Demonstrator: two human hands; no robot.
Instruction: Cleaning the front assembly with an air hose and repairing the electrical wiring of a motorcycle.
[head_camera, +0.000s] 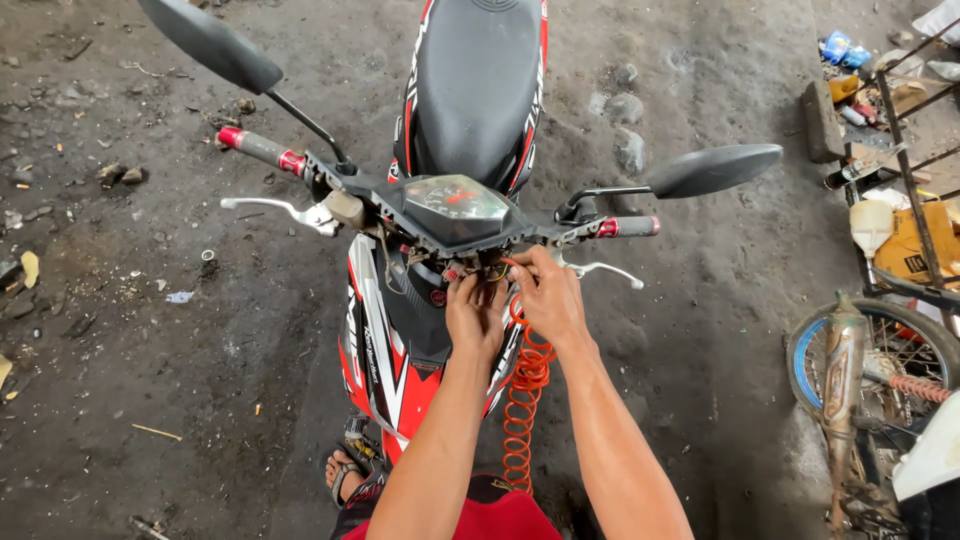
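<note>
Both hands at motorcycle (470, 90) front: left hand (476, 315) fingers pinched on wiring (470, 272), right hand (548, 295) gripping orange coiled hose (525, 400); panel open, work unfinished.

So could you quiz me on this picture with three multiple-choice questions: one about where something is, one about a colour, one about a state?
1. Where are both hands working?
A. Under the dashboard of the motorbike
B. On the seat
C. At the loose wheel

2. What colour is the coiled hose?
A. Blue
B. Orange
C. Green

3. What is the right hand doing?
A. Hanging free
B. Pinching the hose's upper end
C. Gripping a mirror

Answers:
1 A: the left hand and right hand meet just below the dashboard of the motorbike.
2 B: the coiled hose is orange.
3 B: its fingers close on the hose's upper end.
</note>
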